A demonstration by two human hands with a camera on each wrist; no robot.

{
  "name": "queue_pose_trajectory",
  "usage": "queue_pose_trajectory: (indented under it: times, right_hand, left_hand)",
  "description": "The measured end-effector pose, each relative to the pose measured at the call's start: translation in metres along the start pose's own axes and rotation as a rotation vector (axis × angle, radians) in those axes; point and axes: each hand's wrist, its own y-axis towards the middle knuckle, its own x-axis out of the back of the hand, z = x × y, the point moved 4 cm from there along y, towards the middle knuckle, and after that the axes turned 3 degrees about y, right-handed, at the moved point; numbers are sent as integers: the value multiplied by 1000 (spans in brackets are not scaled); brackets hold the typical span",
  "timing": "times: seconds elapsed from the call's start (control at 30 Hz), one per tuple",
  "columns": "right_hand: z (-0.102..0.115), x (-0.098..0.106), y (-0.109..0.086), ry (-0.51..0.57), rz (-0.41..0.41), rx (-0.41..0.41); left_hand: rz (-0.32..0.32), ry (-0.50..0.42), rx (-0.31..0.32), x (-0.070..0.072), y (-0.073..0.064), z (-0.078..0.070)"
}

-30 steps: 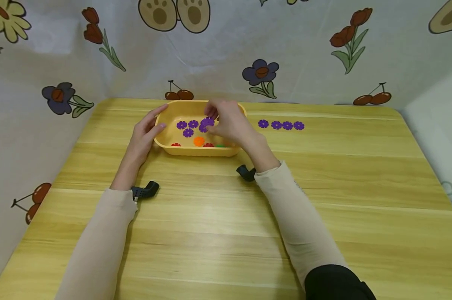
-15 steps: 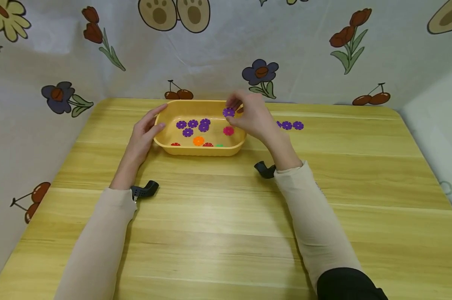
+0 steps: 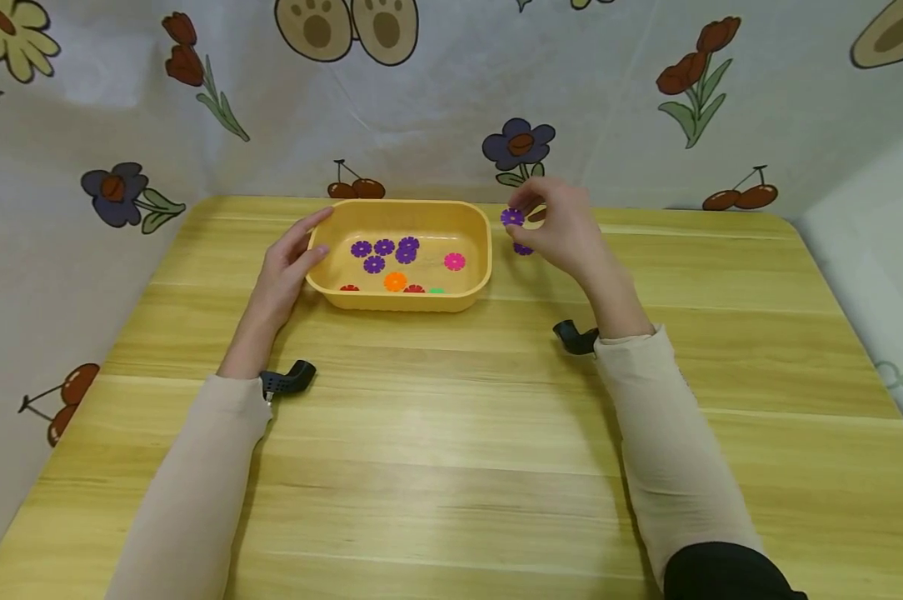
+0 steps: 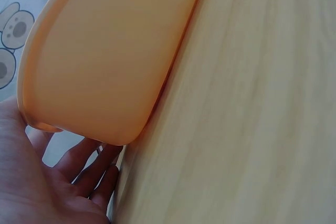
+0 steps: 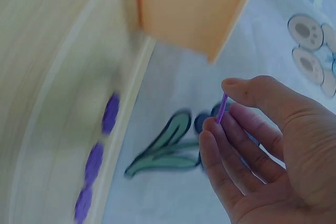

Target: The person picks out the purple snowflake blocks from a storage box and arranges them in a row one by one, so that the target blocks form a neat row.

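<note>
A yellow plastic tub (image 3: 399,302) stands at the back of the wooden table. My left hand (image 3: 281,265) holds its left end, thumb over the rim and fingers along the outside wall. To the right of the tub, my right hand (image 3: 564,227) pinches a purple flower-shaped disc (image 3: 511,217) between thumb and fingertips, raised above the table. Below it lies another purple disc (image 3: 522,249); the right wrist view shows several purple discs (image 5: 94,163) lined up on the tabletop, mostly hidden behind my hand in the head view.
Inside the tub lie several purple discs (image 3: 373,264), an orange disc (image 3: 395,282), a pink disc (image 3: 455,262), and partly hidden red and green ones. A patterned cloth (image 3: 421,125) hangs right behind the table's back edge.
My right hand has lifted a purple disc out of the tub and carried it right, past the rim, uncovering the pink disc. My left hand stays on the tub.
</note>
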Motion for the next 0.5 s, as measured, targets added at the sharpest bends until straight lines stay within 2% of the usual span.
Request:
queue_pose_trajectory:
  times: [0.23, 0.5]
  right_hand:
    - [-36, 33, -19, -18, -59, -70]
    - [-64, 55, -33, -68, -62, -137]
  left_hand:
    - [4, 2, 1, -2, 1, -2]
    - [-2, 20, 21, -2, -1, -2]
